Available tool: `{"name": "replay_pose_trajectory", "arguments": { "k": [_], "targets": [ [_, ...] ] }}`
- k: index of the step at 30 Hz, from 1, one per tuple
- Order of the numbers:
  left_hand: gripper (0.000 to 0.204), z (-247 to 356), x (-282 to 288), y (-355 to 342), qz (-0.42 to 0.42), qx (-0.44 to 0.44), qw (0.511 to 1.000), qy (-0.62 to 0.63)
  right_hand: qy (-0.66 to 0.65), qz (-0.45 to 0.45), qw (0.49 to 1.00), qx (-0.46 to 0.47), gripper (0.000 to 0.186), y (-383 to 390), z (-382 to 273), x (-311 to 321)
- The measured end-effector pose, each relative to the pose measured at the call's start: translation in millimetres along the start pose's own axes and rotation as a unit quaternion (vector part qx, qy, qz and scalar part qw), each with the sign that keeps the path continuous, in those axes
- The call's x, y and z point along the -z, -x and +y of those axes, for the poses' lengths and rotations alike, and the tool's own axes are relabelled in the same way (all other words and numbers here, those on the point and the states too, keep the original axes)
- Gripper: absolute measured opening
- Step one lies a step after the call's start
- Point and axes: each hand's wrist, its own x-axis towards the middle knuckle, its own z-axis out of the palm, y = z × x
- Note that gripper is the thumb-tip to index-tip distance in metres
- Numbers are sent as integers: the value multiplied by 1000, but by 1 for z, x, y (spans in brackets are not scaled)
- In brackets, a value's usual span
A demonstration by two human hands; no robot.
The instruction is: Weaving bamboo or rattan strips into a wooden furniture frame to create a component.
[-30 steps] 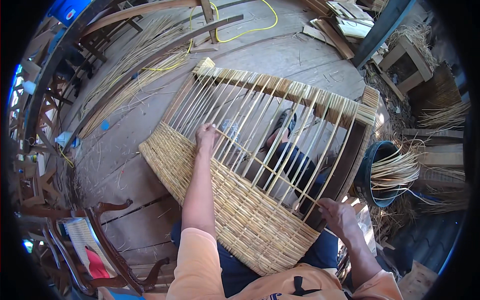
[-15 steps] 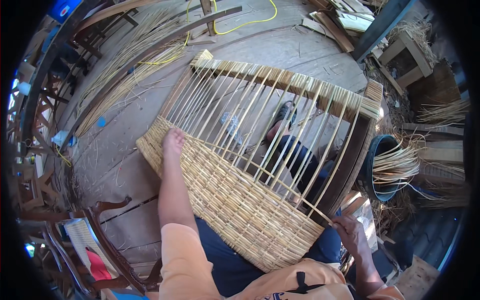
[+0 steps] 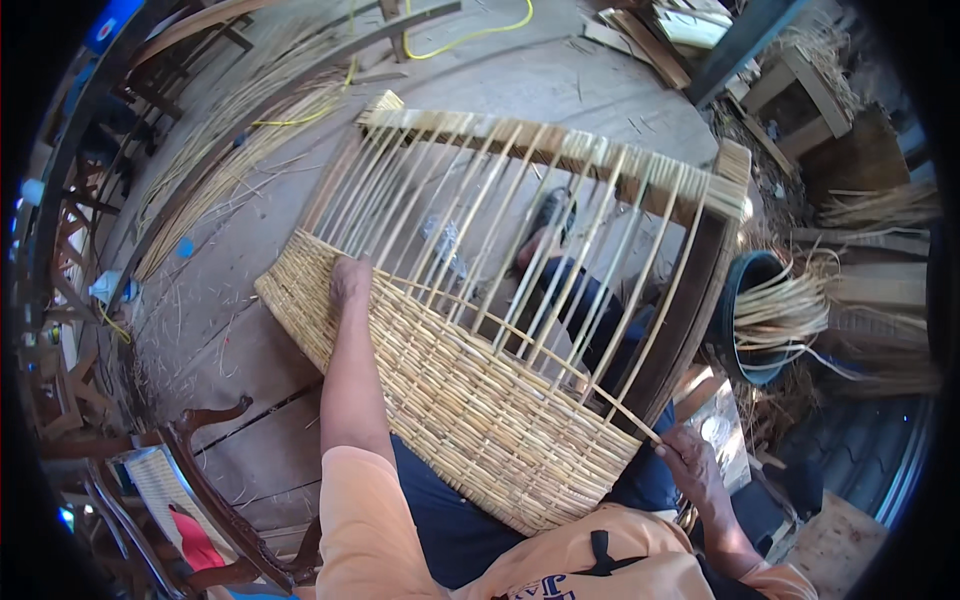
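Across my lap lies a wooden seat frame [image 3: 690, 280] with a half-woven cane panel [image 3: 480, 400]. The weave fills its near part; farther off, bare lengthwise canes [image 3: 510, 240] run up to the wrapped far rail [image 3: 560, 150]. A loose cane strand [image 3: 540, 347] slants along the weave's upper edge, passing among those canes. My right hand [image 3: 695, 465] pinches the strand's end at the frame's right side. At the weave's upper left edge, my left hand [image 3: 350, 282] is closed with its fingers curled down; the strand runs toward it, but its fingertips are hidden.
At the right stands a dark bucket [image 3: 755, 300] of cane strips [image 3: 785, 310]. Long canes [image 3: 230, 180] lie on the floor at the far left, near a yellow cord [image 3: 480, 35]. A carved wooden chair [image 3: 200, 470] is at the lower left. Scrap boards [image 3: 640, 45] lie behind.
The view has shifted slightly, so the frame sits a little farther left and higher. My right hand still pinches the strand's end, and my left hand stays at the weave's edge.
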Motion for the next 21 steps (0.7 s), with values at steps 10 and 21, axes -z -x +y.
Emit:
{"name": "replay_pose_trajectory", "arguments": {
  "k": [10,21],
  "targets": [
    [43,-104,28,-123,185,-17,978,90,12,-21,999,-25,30,1,-11,-8],
    [25,45,4,358,-250,-647,721,8,-459,98,864,-182,47,37,26,-42]
  ]
}}
